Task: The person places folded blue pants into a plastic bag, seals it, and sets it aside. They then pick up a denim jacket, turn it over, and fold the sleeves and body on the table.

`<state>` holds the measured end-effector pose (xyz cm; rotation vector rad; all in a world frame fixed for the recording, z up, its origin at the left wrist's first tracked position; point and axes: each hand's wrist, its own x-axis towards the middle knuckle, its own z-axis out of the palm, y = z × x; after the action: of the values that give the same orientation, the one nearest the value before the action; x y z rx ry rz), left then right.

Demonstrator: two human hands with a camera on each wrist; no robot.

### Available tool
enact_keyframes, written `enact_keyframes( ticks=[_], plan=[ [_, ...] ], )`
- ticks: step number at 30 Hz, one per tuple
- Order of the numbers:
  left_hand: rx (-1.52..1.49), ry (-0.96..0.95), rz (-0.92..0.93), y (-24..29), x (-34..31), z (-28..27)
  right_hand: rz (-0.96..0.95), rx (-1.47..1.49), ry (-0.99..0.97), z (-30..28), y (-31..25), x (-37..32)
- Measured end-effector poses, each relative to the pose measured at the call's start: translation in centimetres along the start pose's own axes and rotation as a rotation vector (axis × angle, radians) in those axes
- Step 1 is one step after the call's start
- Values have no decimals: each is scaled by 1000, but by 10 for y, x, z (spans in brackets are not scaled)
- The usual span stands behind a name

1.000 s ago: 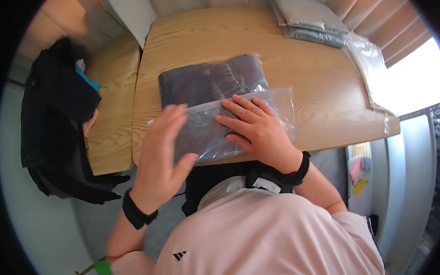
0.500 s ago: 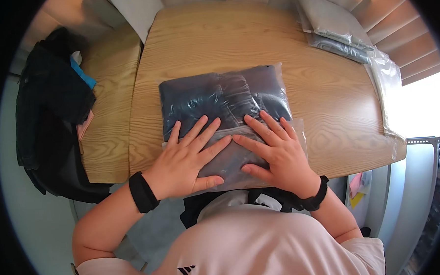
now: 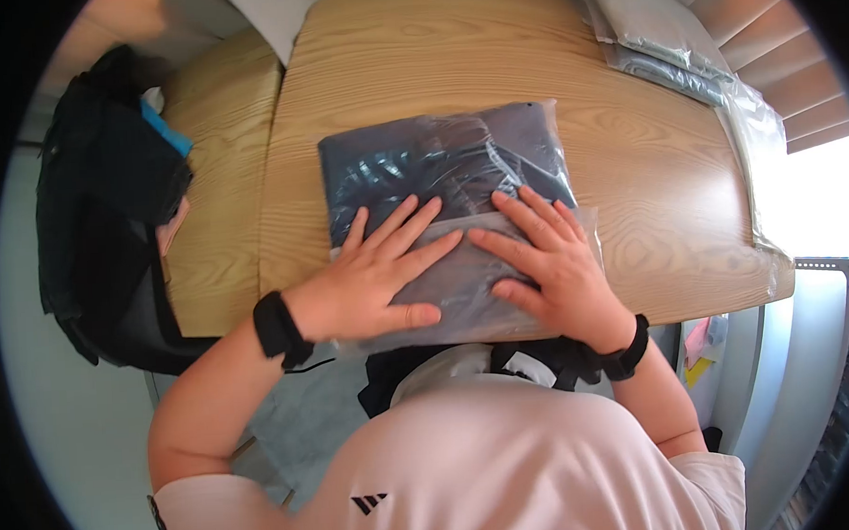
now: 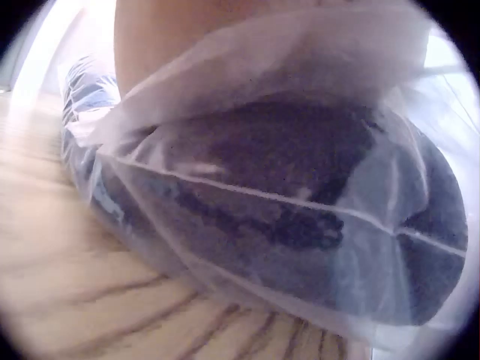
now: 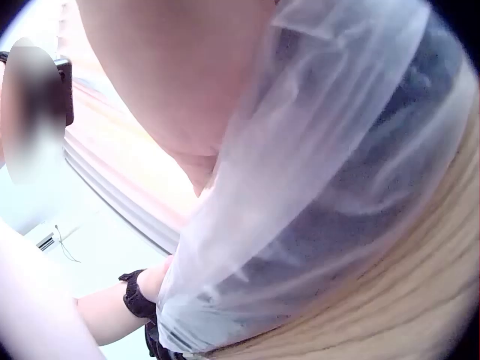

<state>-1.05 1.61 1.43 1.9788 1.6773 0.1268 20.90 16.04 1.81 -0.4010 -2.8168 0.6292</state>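
Observation:
A dark folded garment lies inside a clear plastic bag (image 3: 382, 167) near the front edge of the wooden table, in the head view. The bag's frosted end (image 3: 464, 296) is folded back over it. My left hand (image 3: 368, 282) rests on the left part of this fold, palm down with fingers spread. On the right part, my right hand (image 3: 562, 273) presses in the same way, the two index fingertips nearly meeting. In the left wrist view the bag's side (image 4: 262, 225) bulges with dark cloth. The right wrist view shows the loose plastic (image 5: 300, 187) beneath that hand.
More bagged items (image 3: 660, 27) are stacked at the table's far right, with loose clear plastic (image 3: 756, 146) along the right edge. Dark clothing (image 3: 108, 184) hangs at the left, beside a smaller wooden surface (image 3: 223, 198). A blue item (image 3: 166, 129) lies near it.
My left hand has come down from above the bag onto the fold. My right hand has shifted right across it. Over the last half second both hands stay spread on the bag.

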Motion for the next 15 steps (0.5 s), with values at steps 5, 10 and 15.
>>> enact_keyframes(
  ticks=[5, 10, 15],
  plan=[
    [-33, 75, 54, -2, -13, -13, 46, -41, 62, 4, 6, -22],
    [-821, 876, -302, -3, -86, -11, 412, 132, 205, -6, 51, -80],
    [-931, 899, -584, -1, -96, 21, 486, 251, 345, -66, -6, -49]
  ],
)
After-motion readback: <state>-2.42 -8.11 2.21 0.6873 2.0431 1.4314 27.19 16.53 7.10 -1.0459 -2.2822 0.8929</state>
